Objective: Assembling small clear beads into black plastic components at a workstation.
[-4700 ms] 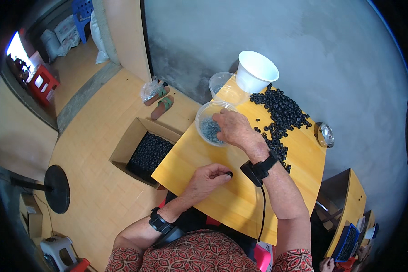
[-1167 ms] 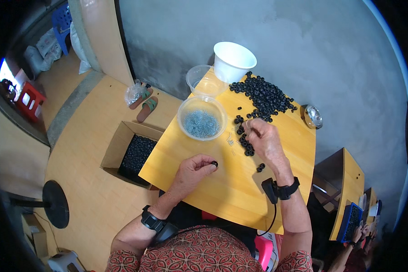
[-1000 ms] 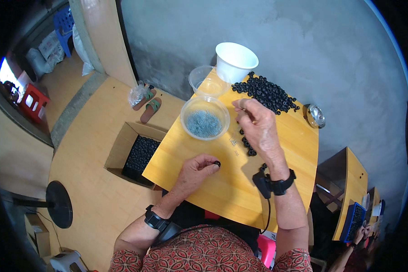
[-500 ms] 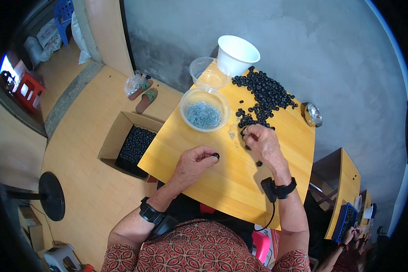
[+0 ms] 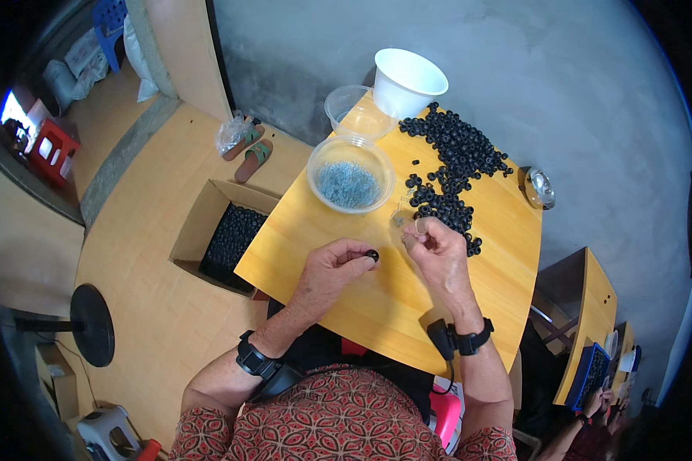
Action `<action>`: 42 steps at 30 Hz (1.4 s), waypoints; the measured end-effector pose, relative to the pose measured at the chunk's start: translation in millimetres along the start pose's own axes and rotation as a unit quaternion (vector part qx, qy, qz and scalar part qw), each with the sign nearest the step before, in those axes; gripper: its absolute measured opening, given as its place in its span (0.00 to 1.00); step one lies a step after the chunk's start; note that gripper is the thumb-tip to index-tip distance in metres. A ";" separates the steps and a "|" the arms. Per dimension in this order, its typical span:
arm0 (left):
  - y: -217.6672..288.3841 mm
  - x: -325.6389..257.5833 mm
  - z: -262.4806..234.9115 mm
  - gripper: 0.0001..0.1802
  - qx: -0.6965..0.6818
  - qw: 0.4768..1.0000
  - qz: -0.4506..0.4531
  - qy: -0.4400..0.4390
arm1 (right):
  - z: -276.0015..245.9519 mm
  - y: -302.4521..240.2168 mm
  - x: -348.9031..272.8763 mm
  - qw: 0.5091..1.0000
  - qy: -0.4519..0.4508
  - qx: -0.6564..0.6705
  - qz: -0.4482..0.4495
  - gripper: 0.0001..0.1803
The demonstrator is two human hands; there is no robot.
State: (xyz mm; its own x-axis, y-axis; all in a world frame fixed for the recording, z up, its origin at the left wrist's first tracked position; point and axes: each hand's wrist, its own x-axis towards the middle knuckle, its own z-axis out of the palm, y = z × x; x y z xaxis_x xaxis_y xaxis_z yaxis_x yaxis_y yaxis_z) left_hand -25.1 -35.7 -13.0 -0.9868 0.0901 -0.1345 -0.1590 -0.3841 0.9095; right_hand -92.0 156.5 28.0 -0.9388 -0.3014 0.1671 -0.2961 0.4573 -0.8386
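Left hand (image 5: pixel 331 270) is closed with thumb and fingers, and it pinches one black ring (image 5: pixel 372 256) above the table (image 5: pixel 396 326). Right hand (image 5: pixel 446 261) is bent, its fingertips drawn near to each other; from my distance I cannot tell whether something small is between them. I see the two hands apart, with the held ring on the side toward the right hand. Close to the right fingertips, some tiny pale bits (image 5: pixel 399 220) lie on the wood. Just beyond this hand, I find a loose pile of black rings (image 5: pixel 442 209), which spreads back toward the wall (image 5: pixel 546 100).

Ahead of the left hand stands a clear tub (image 5: pixel 351 147), with many small bluish pieces (image 5: pixel 347 186) in it. Behind it I see a second clear tub (image 5: pixel 349 109), and next to that one a white bowl (image 5: pixel 410 86). On the right edge is a shiny metal dish (image 5: pixel 541 188).

Outside the table, at left, an open carton (image 5: pixel 194 223) on the floor holds more dark rings. Farther are slippers (image 5: pixel 254 159) and a red stool (image 5: pixel 51 154). At far right, I notice a co-worker's hands (image 5: pixel 598 401) beside a blue tray (image 5: pixel 581 374).
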 end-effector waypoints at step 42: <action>-2.3 -8.6 11.2 0.10 0.031 0.999 0.010 -0.021 | -51.4 7.9 -37.6 0.976 0.083 -0.137 -0.146 0.08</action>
State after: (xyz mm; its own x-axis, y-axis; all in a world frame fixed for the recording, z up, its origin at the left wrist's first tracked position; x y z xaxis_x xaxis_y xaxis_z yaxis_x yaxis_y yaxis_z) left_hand -15.9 -25.3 -9.5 -0.9873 0.1223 -0.1015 -0.1367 -0.3280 0.9347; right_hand -68.0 214.4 41.7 -0.8163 -0.3226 0.4792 -0.5698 0.5858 -0.5763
